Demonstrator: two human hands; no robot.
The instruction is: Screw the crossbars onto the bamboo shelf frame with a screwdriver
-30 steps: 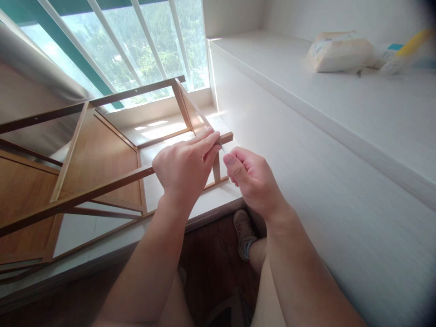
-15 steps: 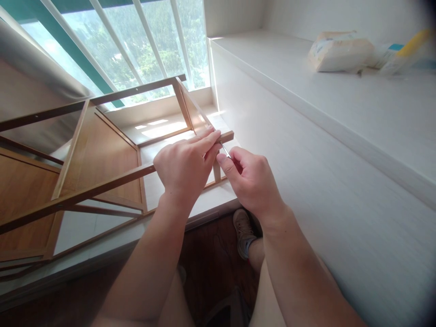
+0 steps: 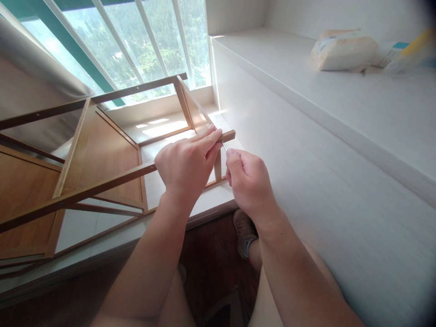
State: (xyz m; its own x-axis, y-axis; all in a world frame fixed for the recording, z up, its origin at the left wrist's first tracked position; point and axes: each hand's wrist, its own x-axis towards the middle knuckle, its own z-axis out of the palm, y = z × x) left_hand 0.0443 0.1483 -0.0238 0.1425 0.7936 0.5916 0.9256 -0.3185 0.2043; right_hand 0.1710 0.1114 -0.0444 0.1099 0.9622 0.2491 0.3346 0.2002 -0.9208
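A brown wooden shelf frame (image 3: 107, 186) lies on its side on the white sill, with flat panels set between its long rails. My left hand (image 3: 190, 165) is closed over the end of the near rail, its fingers pressed together beside the end panel (image 3: 195, 109). The rail's end (image 3: 229, 136) sticks out past my fingertips. My right hand (image 3: 248, 177) is closed round a thin metal tool (image 3: 224, 146), and the tool's tip meets the rail just by my left fingertips. My fist hides its handle, so its kind cannot be made out.
A white cabinet or ledge (image 3: 306, 122) rises close on the right. On its top lie a soft plastic pack (image 3: 345, 52) and a yellow-ended item (image 3: 415, 45). A barred window (image 3: 153, 41) is behind the frame, a curtain (image 3: 37, 68) at left. My shoe (image 3: 243, 229) rests on the dark floor.
My right hand has turned about the tool: its thumb now lies on top and the fist sits slightly farther right. My left hand and the shelf frame stay almost as they were.
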